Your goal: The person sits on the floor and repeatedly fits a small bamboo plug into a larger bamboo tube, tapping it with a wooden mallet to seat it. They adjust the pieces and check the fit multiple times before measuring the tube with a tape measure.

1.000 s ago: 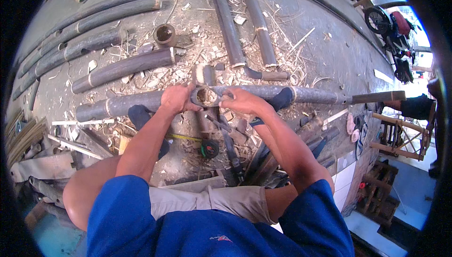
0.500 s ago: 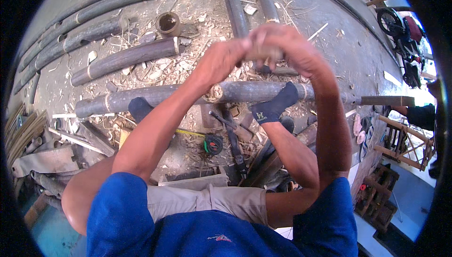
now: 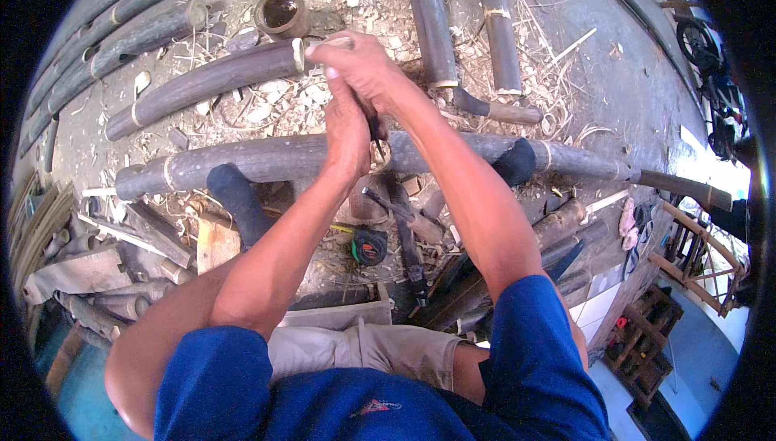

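Note:
A long dark bamboo pole [image 3: 267,156] lies across in front of me, with pale rings and a light cut spot near its middle. Over that cut my two hands are close together on a dark, narrow-tipped tool [image 3: 374,127], its tip pointing down at the pole. My right hand [image 3: 368,69] is closed round its upper part. Below it, my left hand [image 3: 347,130] wraps the tool lower down. Fingers hide most of the tool, so its exact kind cannot be made out. My socked feet [image 3: 241,198] rest against the pole on either side.
Wood chips cover the floor beyond the pole. A short bamboo length [image 3: 206,89], a round brown container [image 3: 282,14] and a wooden-handled tool [image 3: 501,109] lie there. Nearer me are a tape measure [image 3: 369,247] and a hammer-like tool [image 3: 404,215]. More poles [image 3: 428,21] lie farther off.
Both hands have come down and left from a blurred, raised position beyond the pole to its cut. The right forearm now slants across the pole. The view has shifted slightly.

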### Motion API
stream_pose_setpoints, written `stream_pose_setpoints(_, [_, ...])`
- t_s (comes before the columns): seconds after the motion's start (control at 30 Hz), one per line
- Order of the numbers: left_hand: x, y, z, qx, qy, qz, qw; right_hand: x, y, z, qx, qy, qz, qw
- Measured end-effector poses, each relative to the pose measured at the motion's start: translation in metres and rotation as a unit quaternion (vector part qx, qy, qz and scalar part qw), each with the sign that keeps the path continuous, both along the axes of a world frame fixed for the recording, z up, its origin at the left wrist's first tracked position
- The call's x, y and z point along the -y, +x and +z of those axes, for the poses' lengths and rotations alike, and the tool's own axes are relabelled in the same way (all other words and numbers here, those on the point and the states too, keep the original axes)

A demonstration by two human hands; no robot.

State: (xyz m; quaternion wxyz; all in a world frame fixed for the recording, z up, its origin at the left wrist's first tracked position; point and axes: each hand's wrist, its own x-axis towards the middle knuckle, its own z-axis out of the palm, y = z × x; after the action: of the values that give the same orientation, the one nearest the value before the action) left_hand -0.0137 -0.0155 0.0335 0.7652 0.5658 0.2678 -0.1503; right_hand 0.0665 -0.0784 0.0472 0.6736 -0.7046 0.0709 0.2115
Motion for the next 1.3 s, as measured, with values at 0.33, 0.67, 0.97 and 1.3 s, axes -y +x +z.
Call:
stream_pose_setpoints(0.33, [0.013, 0.008, -0.023, 0.044, 0.033, -0.221, 0.974, 0.054, -0.014, -0.036, -0.037, 0.118, -0.116, 0.986])
stream_pose_setpoints(0.67, [0.015, -0.013, -0.016, 0.239, 0.047, -0.425, 0.872, 0.081, -0.103, -0.02, 0.016, 0.212, -0.388, 0.897])
stream_pose_setpoints(0.97, [0.007, 0.01, -0.018, 0.091, 0.189, -0.489, 0.847, 0.054, -0.093, -0.015, 0.096, 0.175, -0.473, 0.858])
stream_pose_setpoints(1.3, [-0.041, -0.029, -0.029, 0.187, 0.153, -0.052, 0.969, -0.028, -0.04, -0.002, 0.119, 0.004, -0.132, 0.984])
